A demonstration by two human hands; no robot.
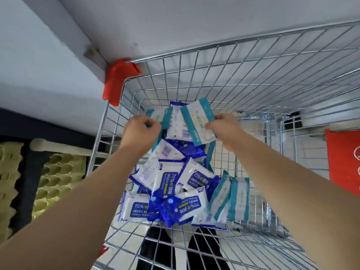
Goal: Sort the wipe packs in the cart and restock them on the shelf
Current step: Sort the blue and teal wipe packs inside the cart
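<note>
**Teal Packs Held Over the Cart's Mixed Heap**

Inside the cart (pixel 233 43), toward its far end, a teal-striped wipe pack (pixel 196 119) is pinched at its lower edge by the right grip (pixel 224 127), with thumb and fingers clamped on the film. A second teal pack (pixel 155 115) is nipped by the curled fingers of the left grip (pixel 143 131), close beside the first. Below them, in the cart's middle, the blue alcohol-wipe packs (pixel 167 184) lie heaped at all angles. Two more teal packs (pixel 233 199) are stood on edge at the heap's right side, toward the cart's near end.

Sorting is judged to be in hand; no pack is seen on a shelf. The packs are likely light, soft and limp, with glossy film that may slide under a loose pinch. A flat hold across the body, or a firm pinch on a sealed end seam, is advised.
</note>
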